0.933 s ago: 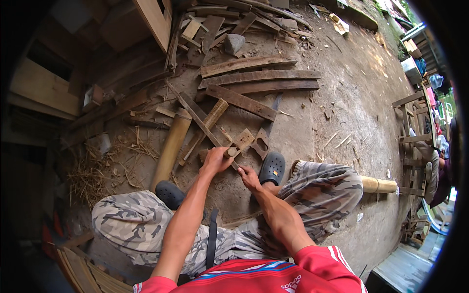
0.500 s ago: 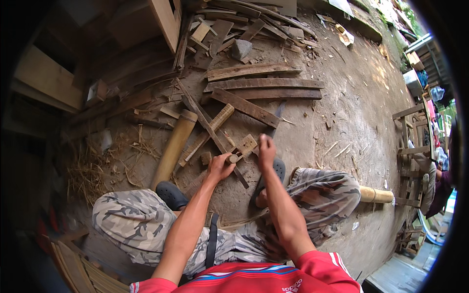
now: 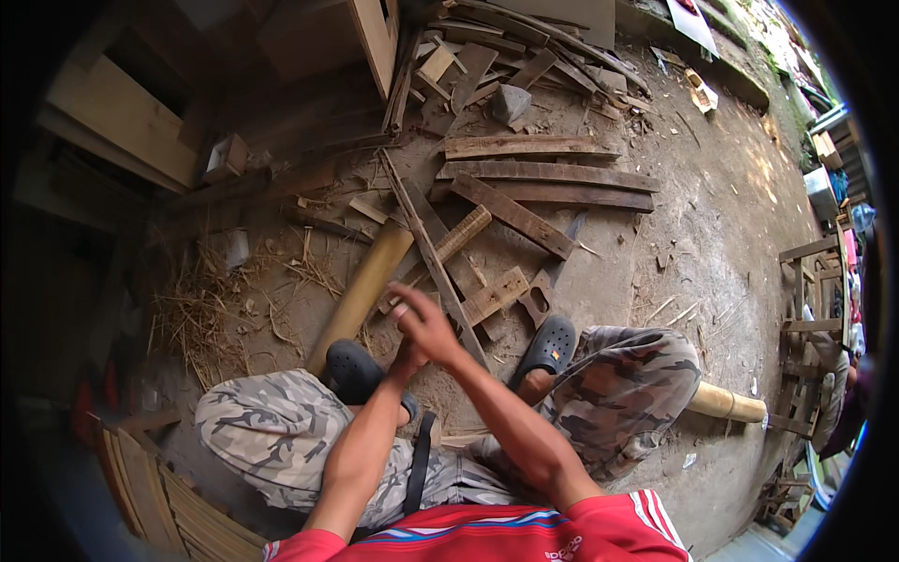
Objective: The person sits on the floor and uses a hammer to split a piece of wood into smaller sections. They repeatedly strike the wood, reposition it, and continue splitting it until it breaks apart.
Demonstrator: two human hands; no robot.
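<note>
While the right hand [image 3: 426, 326] crosses the left hand [image 3: 405, 362], I can't tell if either grips anything; the wood strip [image 3: 426, 245] lies on the ground [image 3: 712, 272], but what's done or left isn't clear.

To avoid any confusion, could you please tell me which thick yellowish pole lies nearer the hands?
The left pole, beside the left clog; the right pole sticks out beyond the right knee, clearly farther away.

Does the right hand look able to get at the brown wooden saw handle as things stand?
Probably yes: the saw handle lies uncovered near the dark perforated right clog, though the right hand would first need to uncross from the left hand.
</note>
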